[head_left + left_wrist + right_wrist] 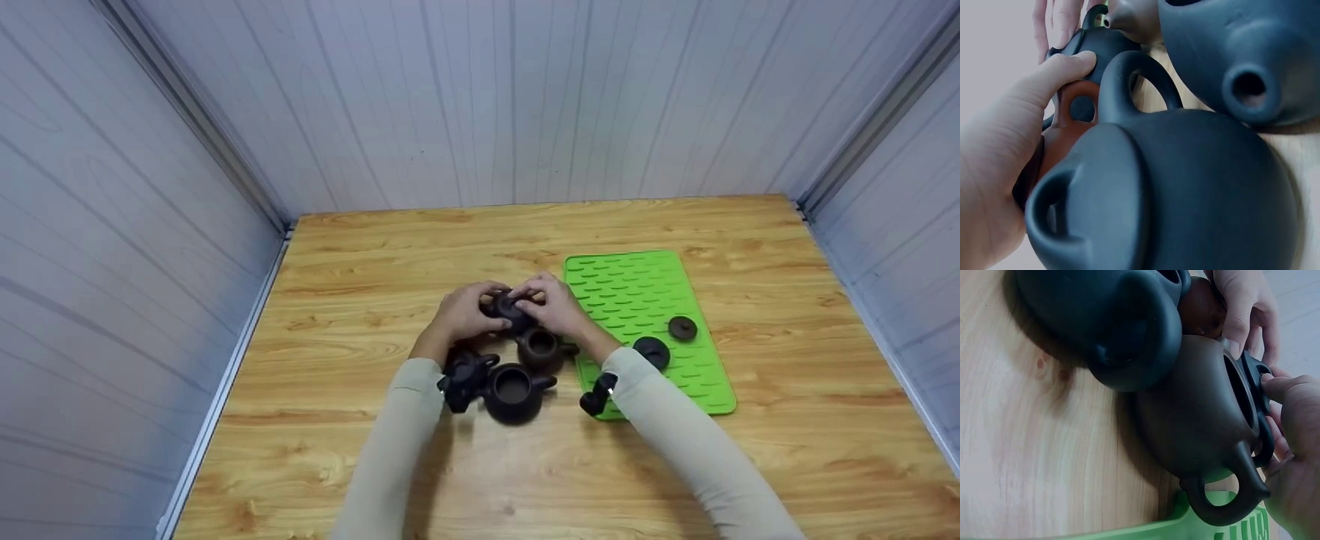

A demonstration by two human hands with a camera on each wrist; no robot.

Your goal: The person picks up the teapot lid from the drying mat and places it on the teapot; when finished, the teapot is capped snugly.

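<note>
Both hands meet at a small black teapot (517, 322) in the head view. My left hand (466, 311) holds its body from the left, thumb on the near side. From the right, my right hand (556, 306) pinches the teapot's lid (1255, 377), which sits over the opening; the right wrist view shows the thumb at its knob. Right in front stands a brown lidless teapot (538, 349). A reddish-brown teapot (1069, 140) is beside the left palm, partly hidden. A lidded black teapot (1213, 180) stands below the left wrist.
Nearer the body is an open black teapot (514, 397), close to the other pots. A green ridged mat (622, 277) lies to the right, bearing a brown lid (682, 328) and a black lid (651, 352). Pale panels (480, 105) enclose the wooden table (360, 285).
</note>
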